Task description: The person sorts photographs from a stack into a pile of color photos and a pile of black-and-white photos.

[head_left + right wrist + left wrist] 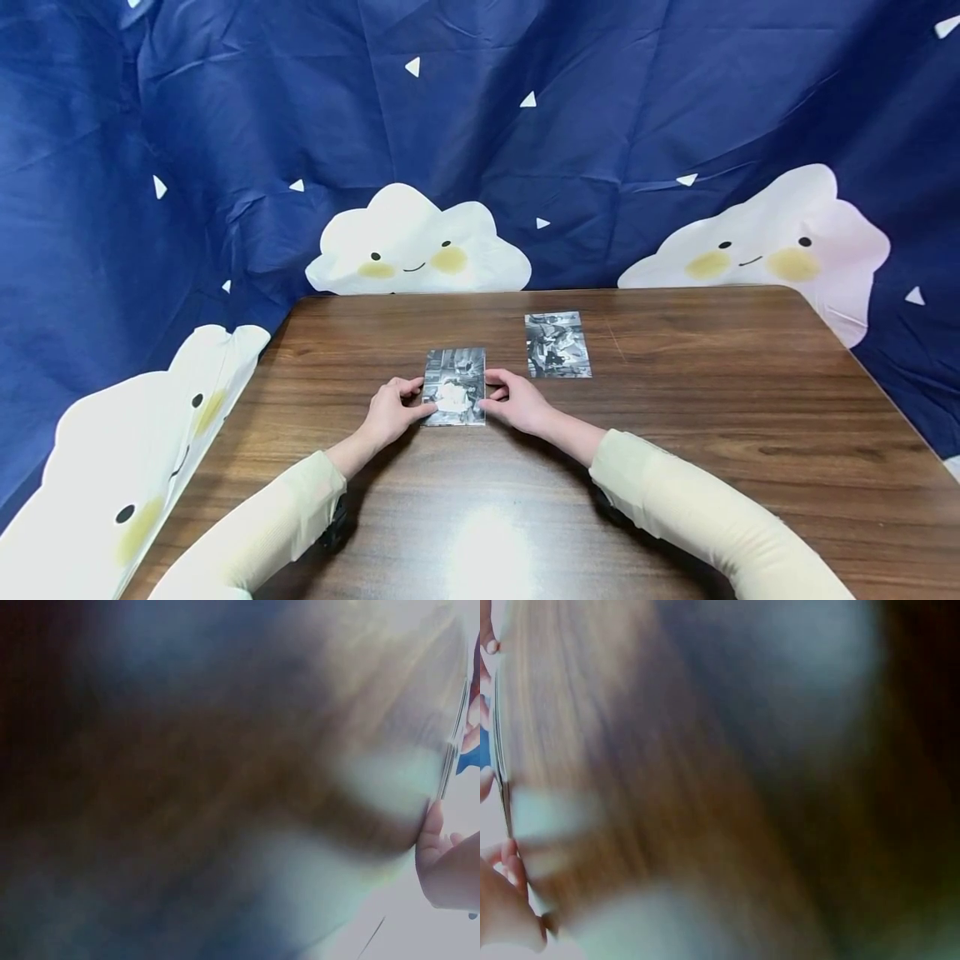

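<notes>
A black-and-white picture card (459, 367) is held between both hands near the middle of the table. My left hand (390, 412) grips its left edge, thumb at the lower corner and fingers higher up. On the opposite edge, my right hand (522, 406) pinches it in the same way. A second black-and-white picture card (557, 345) lies flat, farther back and to the right, apart from both hands. Both wrist views are mostly blurred; at the right wrist view's edge, part of the right hand (450, 866) touches a thin layered edge.
The brown wood-grain table (712, 400) has a bright glare patch near its front. Behind it and at the left hangs a dark blue cloth (585, 150) printed with white clouds and small triangles.
</notes>
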{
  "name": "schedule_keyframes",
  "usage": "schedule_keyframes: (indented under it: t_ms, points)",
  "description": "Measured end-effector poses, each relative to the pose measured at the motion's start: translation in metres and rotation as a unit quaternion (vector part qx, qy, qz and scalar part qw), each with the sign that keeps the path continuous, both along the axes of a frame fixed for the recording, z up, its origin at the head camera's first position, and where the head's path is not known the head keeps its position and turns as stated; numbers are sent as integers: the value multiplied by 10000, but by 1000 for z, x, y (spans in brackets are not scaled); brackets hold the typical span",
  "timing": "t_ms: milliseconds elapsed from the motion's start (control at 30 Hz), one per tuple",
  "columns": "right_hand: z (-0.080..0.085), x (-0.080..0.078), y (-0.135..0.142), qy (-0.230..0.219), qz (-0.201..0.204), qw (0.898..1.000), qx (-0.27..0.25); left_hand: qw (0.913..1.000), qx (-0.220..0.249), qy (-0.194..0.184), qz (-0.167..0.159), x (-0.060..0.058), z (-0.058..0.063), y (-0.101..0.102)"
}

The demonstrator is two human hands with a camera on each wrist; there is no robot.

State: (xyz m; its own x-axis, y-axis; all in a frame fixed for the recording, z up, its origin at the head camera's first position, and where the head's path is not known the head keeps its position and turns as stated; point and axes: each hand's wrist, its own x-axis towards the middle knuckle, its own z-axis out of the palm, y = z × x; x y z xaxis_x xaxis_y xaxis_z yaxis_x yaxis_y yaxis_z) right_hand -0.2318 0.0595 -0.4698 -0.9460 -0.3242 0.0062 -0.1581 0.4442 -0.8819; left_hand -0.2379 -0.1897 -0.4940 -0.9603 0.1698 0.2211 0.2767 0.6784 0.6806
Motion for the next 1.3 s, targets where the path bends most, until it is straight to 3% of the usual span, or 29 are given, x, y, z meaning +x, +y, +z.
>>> schedule_keyframes:
  t_ms: [133, 233, 367, 533, 633, 933, 1167, 1300]
  points:
    - [0, 0, 0, 14, 25, 10000, -38, 9989, 349, 246, -177, 1, -3, -1]
    - [0, 0, 0, 40, 2, 10000, -46, 9980, 568, 215, -187, 1, -2, 0]
    - [0, 0, 0, 22, -70, 10000, 10, 9956, 903, -238, 93, 1, 3, 5]
    - [-1, -1, -1, -13, -250, 9996, -87, 9828, 1623, -834, 292, 1, 7, 11]
    - [-1, -1, -1, -52, -359, 9991, -202, 9776, 1835, -965, 357, 1, 9, 12]
    - [5, -5, 0, -37, -479, 9932, -1061, 9681, 2329, -852, 366, 5, 27, 22]
    - [11, -12, 6, 84, -1054, 9870, -1213, 9629, 2571, -758, 321, 20, 67, 45]
    - [16, -11, 9, 118, -1345, 9840, -1166, 9577, 2796, -617, 268, 11, 54, 56]
